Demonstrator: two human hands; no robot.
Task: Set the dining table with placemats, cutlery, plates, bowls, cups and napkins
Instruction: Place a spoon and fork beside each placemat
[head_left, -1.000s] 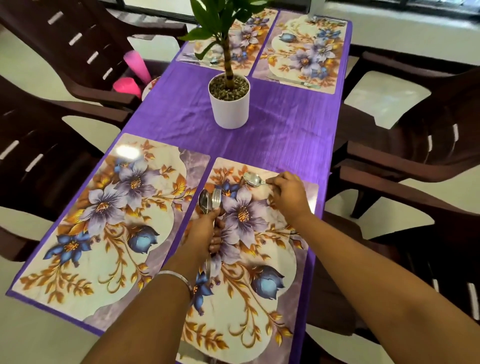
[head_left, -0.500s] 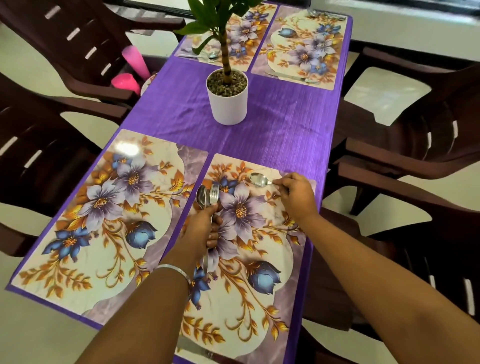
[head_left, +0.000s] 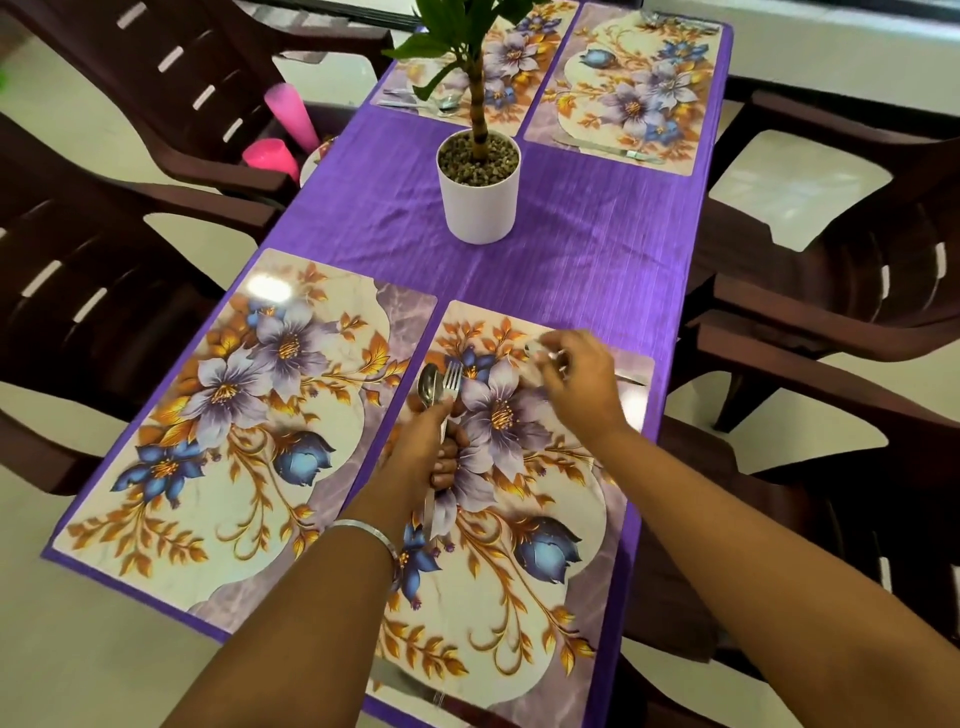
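Over the near right placemat I see my left hand gripping a smooth steel spoon and fork, their heads jutting past the knuckles toward the table's far edge. Beside them, my right hand pinches a blurred small spoon near that glossy, floral mat's far edge. Beyond, ribbed purple cloth carries a white cylindrical plant pot.

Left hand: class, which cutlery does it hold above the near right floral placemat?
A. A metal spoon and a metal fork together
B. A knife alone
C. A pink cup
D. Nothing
A: the left hand grips a metal spoon and a metal fork, whose heads stick up side by side above its fingers.
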